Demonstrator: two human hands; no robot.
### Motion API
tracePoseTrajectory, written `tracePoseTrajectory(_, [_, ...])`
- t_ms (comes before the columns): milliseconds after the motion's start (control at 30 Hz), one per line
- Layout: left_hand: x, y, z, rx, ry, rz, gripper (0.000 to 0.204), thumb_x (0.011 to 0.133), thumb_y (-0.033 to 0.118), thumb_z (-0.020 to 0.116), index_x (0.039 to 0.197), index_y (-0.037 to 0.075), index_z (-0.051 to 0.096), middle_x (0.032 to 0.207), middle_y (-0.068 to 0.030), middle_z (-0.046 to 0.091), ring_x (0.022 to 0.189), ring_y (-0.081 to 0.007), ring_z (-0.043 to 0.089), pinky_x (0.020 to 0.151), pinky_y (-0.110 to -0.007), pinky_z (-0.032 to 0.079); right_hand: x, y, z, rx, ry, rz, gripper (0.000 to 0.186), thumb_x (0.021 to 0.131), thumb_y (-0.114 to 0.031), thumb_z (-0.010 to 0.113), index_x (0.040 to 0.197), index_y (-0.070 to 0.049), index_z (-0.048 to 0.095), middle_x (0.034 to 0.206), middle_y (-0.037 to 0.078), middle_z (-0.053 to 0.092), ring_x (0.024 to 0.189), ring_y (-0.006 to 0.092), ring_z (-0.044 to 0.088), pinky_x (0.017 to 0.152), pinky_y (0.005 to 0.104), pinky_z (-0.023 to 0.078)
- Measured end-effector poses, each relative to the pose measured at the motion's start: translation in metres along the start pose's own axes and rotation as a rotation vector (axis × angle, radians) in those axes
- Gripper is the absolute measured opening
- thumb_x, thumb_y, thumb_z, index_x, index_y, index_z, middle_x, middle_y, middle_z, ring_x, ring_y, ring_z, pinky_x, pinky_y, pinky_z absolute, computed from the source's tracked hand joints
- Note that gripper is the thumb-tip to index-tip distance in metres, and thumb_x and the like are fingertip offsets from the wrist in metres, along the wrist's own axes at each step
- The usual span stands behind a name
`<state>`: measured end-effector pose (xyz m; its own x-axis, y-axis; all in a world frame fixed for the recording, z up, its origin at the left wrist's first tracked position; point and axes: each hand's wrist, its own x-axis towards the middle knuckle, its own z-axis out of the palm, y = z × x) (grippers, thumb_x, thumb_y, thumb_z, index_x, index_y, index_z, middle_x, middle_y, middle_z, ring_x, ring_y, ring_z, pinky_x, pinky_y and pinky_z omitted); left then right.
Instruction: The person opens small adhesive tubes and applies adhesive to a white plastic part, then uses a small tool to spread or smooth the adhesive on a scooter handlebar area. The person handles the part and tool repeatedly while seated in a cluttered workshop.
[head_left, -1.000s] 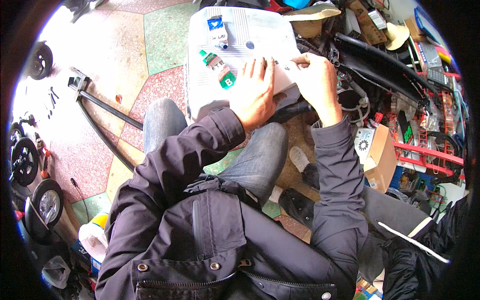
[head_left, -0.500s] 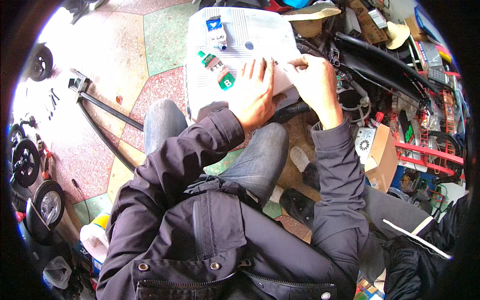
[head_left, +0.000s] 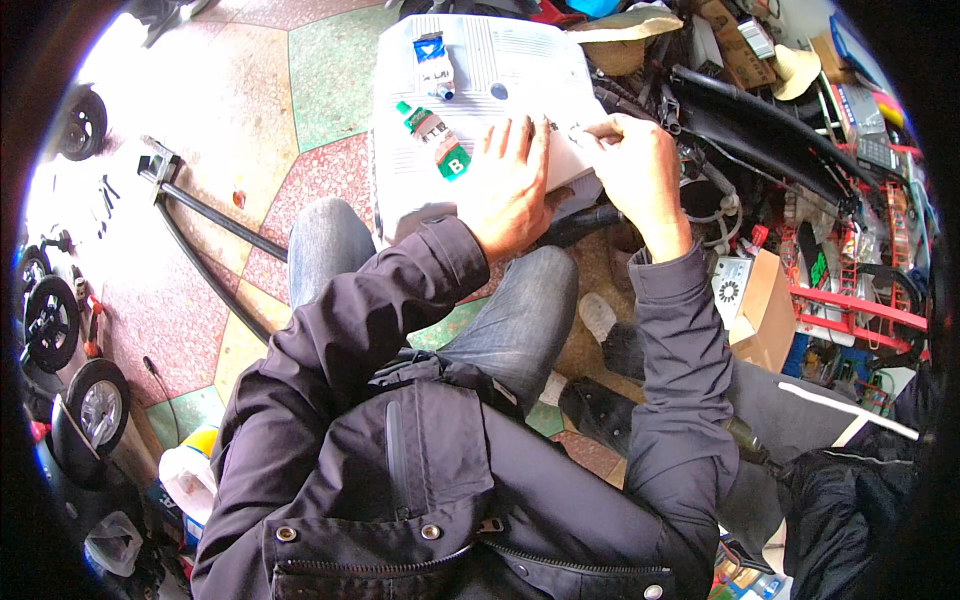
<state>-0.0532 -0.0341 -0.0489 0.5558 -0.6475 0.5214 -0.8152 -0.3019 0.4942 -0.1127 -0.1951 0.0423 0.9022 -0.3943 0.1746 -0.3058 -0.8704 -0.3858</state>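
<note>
My left hand (head_left: 505, 185) lies on a white, lined padded pad (head_left: 545, 70), fingers stretched out near its right part. My right hand (head_left: 640, 170) is at the pad's right edge, thumb and forefinger pinched on something small and pale that I cannot make out. Left of my left hand lies a green-and-white tube (head_left: 432, 138) with a green cap, and above that a blue-and-white tube (head_left: 433, 62). Both forearms wear dark jacket sleeves.
Another person's legs and shoe (head_left: 600, 318) are close by at right, beside black clothing (head_left: 850, 510). Behind are straw hats (head_left: 795, 70), a carton (head_left: 760, 320), red metal parts and clutter. On the tiled floor (head_left: 220, 90) at left lie black tubing (head_left: 205, 260) and wheels (head_left: 97, 400).
My hands stay nearly in place, the right one shifted very slightly. At lower right the other person's dark clothing and the white strips there have shifted, the upper strip rising.
</note>
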Motion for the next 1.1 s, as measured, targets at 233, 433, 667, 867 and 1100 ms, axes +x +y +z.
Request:
tracePoseTrajectory(233, [0.0,-0.001,-0.003,0.036,-0.011,-0.001,0.09,0.079,0.031,0.082,0.146,-0.013,0.042,0.143,-0.0329,0.047,0.132,-0.0481,0.047,0.112,-0.056,0.038,0.008,0.004,0.007,-0.012,0.112,-0.068,0.02,0.086,-0.023,0.077,0.094,-0.005,0.08,0.086,0.015,0.077,0.078,0.0315,0.076,0.069,0.0399,0.058])
tracePoseTrajectory(433, [0.0,0.001,0.006,-0.007,-0.014,0.007,0.09,0.08,0.033,0.082,0.147,-0.012,0.042,0.144,-0.0322,0.047,0.134,-0.0478,0.046,0.113,-0.057,0.037,-0.001,0.005,-0.002,-0.014,0.032,-0.024,0.019,0.087,-0.023,0.076,0.096,-0.007,0.081,0.086,0.015,0.077,0.078,0.0321,0.076,0.07,0.0399,0.058])
tracePoseTrajectory(667, [0.0,0.0,0.001,0.003,-0.011,-0.014,0.091,0.08,0.034,0.083,0.148,-0.011,0.042,0.145,-0.0315,0.047,0.134,-0.0468,0.046,0.115,-0.056,0.036,0.007,-0.007,0.0,-0.043,0.044,-0.059,0.02,0.089,-0.02,0.077,0.1,-0.004,0.081,0.091,0.016,0.079,0.081,0.0258,0.077,0.072,0.0346,0.058])
tracePoseTrajectory(867, [0.001,-0.001,-0.001,0.015,-0.025,-0.015,0.091,0.077,0.029,0.082,0.147,-0.012,0.042,0.144,-0.0322,0.047,0.134,-0.0465,0.046,0.115,-0.056,0.036,-0.001,-0.005,-0.005,-0.052,0.005,-0.005,0.02,0.09,-0.02,0.077,0.1,-0.003,0.081,0.091,0.016,0.079,0.08,0.0254,0.077,0.073,0.034,0.058])
tracePoseTrajectory(1100, [0.0,0.0,0.001,0.017,-0.021,-0.005,0.09,0.079,0.033,0.083,0.146,-0.012,0.043,0.144,-0.0316,0.047,0.134,-0.0464,0.046,0.114,-0.056,0.036,0.005,-0.003,0.002,-0.05,0.048,-0.051,0.022,0.089,-0.022,0.077,0.1,-0.004,0.081,0.092,0.015,0.079,0.082,0.0258,0.077,0.073,0.0347,0.058])
